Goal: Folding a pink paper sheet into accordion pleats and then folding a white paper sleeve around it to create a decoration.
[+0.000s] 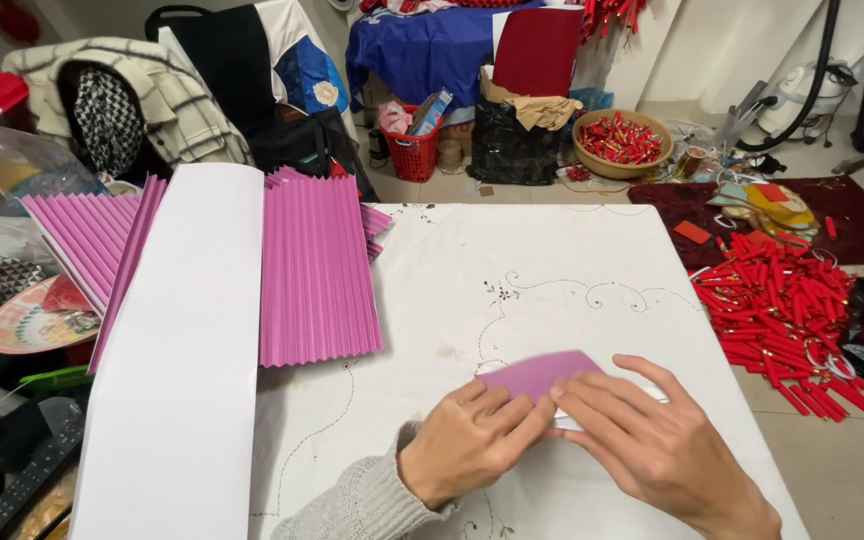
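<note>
Two hands press a small sheet of purple paper [542,374] flat against the white embroidered cloth covering the surface [552,270], near its front edge and a little right of centre. The left hand [472,440], sleeved in grey knit, lies with fingers nearly straight and bearing down on the sheet's near left part; the right hand [652,440] covers the near right part, fingers extended and flattened rather than curled, so neither hand grips anything and both pin the paper, apparently to hold a crease in place. A white layer shows just beneath the right fingers.

Toward the left edge of the surface, a long white sheet of paper [182,360] runs from back to front, overlapping a pleated magenta paper fan panel [317,270] spread just beside it; more pleated magenta panels [82,235] lie stacked at the back left corner.

On the floor to the right, a heap of red paper tubes [777,310] lies on the tiles, and a woven bowl of red tubes [622,140] stands farther back.
</note>
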